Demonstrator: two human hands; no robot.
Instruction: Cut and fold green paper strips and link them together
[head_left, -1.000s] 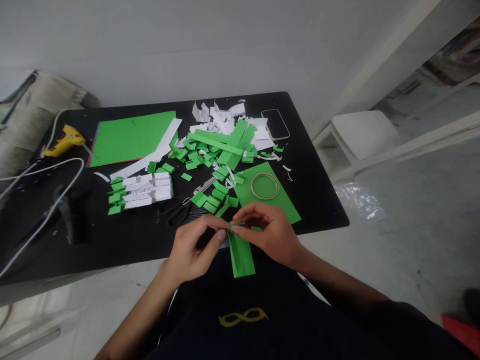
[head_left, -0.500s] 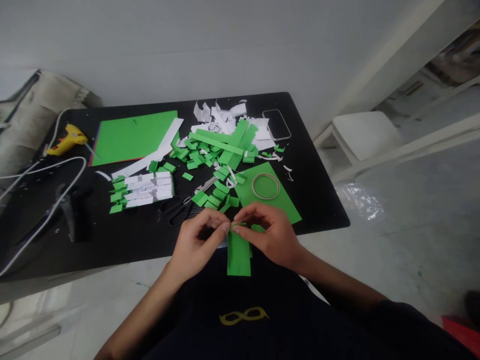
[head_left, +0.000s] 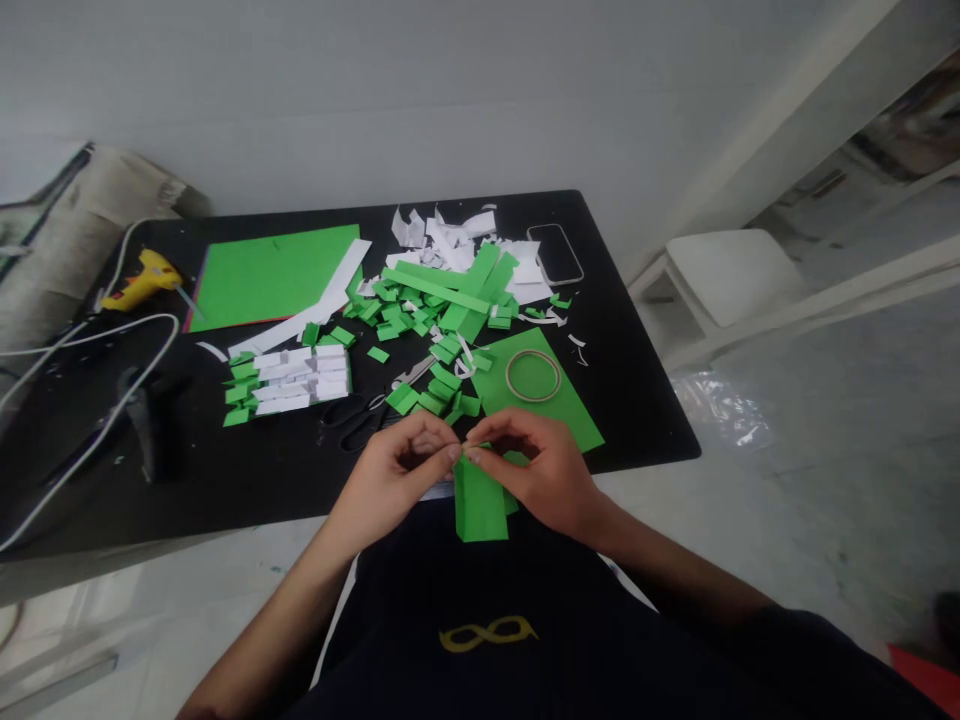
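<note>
Between my two hands hangs a green paper strip (head_left: 481, 500), its top edge pinched at the near edge of the table. My left hand (head_left: 401, 475) grips the strip's upper left corner with thumb and fingers. Right beside it, my right hand (head_left: 544, 465) pinches the same edge, and the fingertips nearly meet. Just beyond the hands lie small folded green paper pieces (head_left: 442, 385), black-handled scissors (head_left: 356, 420) and a green sheet (head_left: 574, 410) with a tape ring (head_left: 532, 376) on it.
On the black table (head_left: 247, 480) are a folded white-and-green paper piece (head_left: 300, 378), a heap of white scraps (head_left: 450, 240), a stack of green sheets (head_left: 274, 275) and a phone-shaped object (head_left: 555, 254). A yellow glue gun (head_left: 146, 280) and white cord (head_left: 161, 335) lie left. A white stool (head_left: 731, 275) stands right.
The lower end of the green strip has swung slightly to the right and up, showing more of a layer behind it. Both hands keep their pinch in nearly the same place.
</note>
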